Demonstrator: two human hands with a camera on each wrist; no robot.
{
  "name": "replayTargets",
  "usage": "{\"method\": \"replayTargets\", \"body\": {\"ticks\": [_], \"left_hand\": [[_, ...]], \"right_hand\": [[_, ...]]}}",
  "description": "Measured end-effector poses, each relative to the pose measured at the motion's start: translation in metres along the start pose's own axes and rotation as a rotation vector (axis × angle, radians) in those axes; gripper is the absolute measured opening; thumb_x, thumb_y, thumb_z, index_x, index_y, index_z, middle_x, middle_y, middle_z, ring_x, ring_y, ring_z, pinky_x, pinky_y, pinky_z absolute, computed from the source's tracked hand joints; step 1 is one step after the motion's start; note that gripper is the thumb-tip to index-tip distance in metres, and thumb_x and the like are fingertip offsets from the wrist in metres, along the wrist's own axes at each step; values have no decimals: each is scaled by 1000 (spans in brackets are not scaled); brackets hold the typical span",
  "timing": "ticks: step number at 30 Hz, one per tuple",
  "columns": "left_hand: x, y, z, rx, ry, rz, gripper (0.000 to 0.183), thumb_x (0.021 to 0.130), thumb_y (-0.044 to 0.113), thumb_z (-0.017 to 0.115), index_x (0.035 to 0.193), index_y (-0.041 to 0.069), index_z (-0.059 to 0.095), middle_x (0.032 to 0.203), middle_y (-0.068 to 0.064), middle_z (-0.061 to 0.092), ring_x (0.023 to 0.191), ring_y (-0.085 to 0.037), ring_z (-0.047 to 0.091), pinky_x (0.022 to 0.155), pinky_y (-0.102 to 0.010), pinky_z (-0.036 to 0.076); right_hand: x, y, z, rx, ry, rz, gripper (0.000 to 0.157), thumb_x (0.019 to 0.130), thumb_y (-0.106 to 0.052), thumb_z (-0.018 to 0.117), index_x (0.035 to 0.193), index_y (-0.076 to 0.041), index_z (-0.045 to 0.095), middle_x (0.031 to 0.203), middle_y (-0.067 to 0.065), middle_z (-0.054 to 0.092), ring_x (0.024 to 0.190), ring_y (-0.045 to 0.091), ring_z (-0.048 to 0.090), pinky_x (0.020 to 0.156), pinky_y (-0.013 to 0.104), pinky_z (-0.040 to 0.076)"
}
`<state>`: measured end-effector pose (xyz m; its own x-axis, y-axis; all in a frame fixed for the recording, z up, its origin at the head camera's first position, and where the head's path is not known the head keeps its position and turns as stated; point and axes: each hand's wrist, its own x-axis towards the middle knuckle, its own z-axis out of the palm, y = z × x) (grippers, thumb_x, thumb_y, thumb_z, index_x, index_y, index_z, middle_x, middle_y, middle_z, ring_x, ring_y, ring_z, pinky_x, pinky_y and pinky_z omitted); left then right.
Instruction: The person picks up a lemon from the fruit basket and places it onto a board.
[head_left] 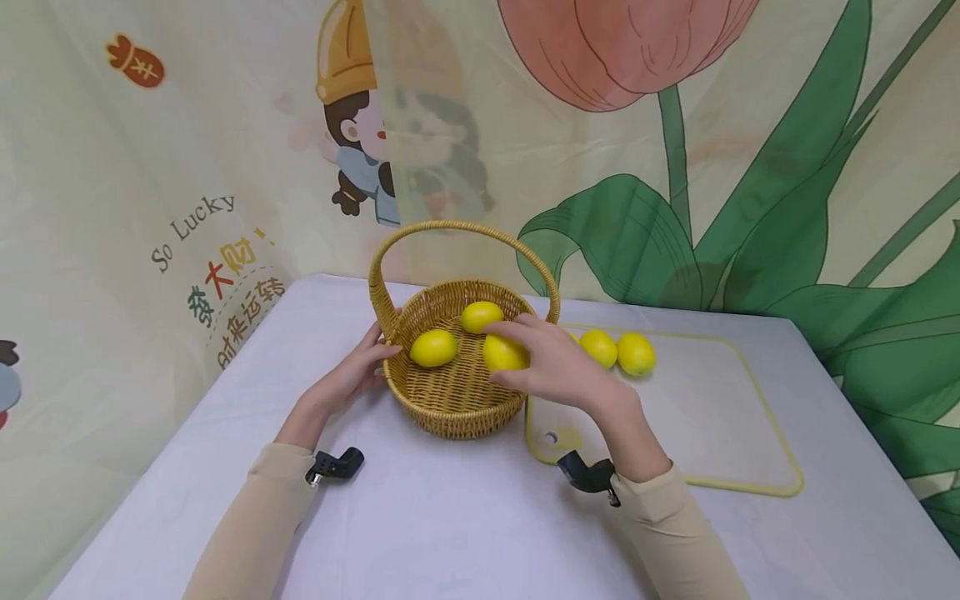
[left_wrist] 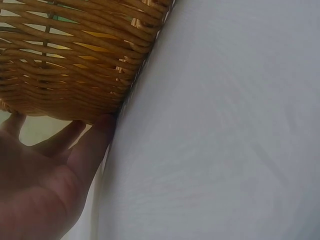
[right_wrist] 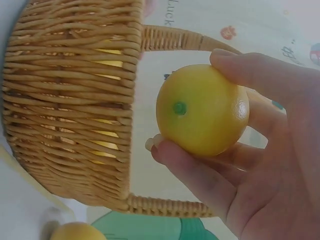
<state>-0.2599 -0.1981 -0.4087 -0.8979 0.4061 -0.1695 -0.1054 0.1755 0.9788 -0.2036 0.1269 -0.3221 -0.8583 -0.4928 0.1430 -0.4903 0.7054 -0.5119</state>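
A round wicker basket (head_left: 457, 423) with a tall arched handle stands on the table, two yellow lemons inside: one at the left (head_left: 433, 347), another at the back (head_left: 482, 317). My left hand (head_left: 348, 375) holds the basket's left side by the handle's base, thumb at the rim and fingers against the outer wall. Between thumb and fingers, my right hand (head_left: 570, 362) grips a third lemon (right_wrist: 200, 110) at the basket's right side. The right wrist view shows it level with or above the rim, green stem end visible.
Right of the basket lies a white cutting board (head_left: 675, 425) with a yellow-green edge. Lemons (head_left: 636, 354) sit near its back left, one partly hidden by my right hand. A white cloth (head_left: 450, 517) covers the table; a printed curtain (head_left: 465, 133) hangs behind.
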Motion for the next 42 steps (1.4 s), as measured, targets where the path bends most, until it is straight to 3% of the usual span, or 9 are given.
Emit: {"method": "replayTargets", "body": {"ticks": [9,25,34,42], "left_hand": [[1,-1,-1,-9,-3,-3,72,103,31,45,158,42,1,169,-8,0,154,-37,13,121,-61,20],[1,0,-1,-9,-7,3,73,102,33,46,158,42,0,169,-6,-1,154,-39,12,120,-61,20],[1,0,-1,-13,-8,-2,72,102,32,45,158,44,1,169,-6,-2,154,-39,13,120,-61,22],[0,0,0,-4,-11,1,71,103,33,44,158,43,0,169,-6,-1,154,-40,12,120,-62,21]], "right_hand": [[-10,-1,-17,39,4,41,58,85,-37,73,140,-32,55,131,-2,56,100,17,58,85,35,53],[-31,7,-48,100,-8,89,50,86,-31,73,134,-29,59,117,-3,58,96,18,57,79,33,52],[-39,20,-61,84,-16,38,33,86,-21,73,117,-26,66,100,-6,62,94,17,53,78,34,50],[-43,29,-64,84,-53,109,37,85,-20,73,120,-19,65,101,-2,64,90,20,56,75,34,51]]}}
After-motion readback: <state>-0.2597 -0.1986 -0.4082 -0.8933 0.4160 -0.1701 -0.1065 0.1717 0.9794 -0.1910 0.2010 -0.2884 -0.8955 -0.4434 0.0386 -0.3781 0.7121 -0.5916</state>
